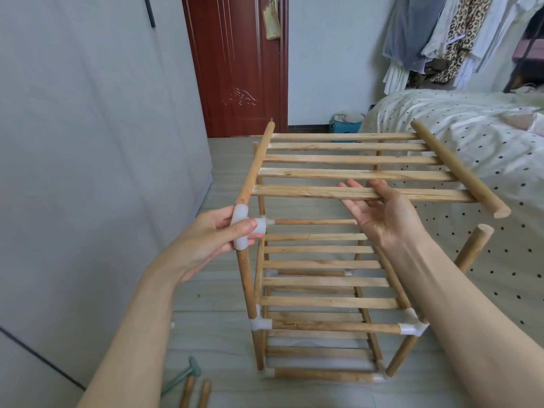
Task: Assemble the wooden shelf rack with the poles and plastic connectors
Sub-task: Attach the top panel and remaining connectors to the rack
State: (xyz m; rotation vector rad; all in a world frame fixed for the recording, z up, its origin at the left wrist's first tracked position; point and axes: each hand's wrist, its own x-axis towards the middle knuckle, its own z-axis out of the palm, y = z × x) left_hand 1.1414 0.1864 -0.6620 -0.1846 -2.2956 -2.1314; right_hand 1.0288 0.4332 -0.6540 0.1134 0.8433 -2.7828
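The rack [321, 293] stood between wall [88, 142] and bed [471, 136]. Her left hand [212, 240] pinched a connector [245, 228] at its front-left corner; her right hand [385, 213], fingers spread, propped the top shelf [347, 160].

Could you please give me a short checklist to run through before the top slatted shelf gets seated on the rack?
1. Left hand grips the white T connector on the front left pole: ok.
2. Right hand supports the top shelf from under its front slat, fingers straight: ok.
3. Shelf's left side rod enters the connector: appears ok, the joint is partly hidden.
4. Shelf's right side rod has a connector: not ok, its end is bare.
5. Front right pole is capped: not ok, its top is bare.
6. Lower corner connectors are seated: cannot tell.
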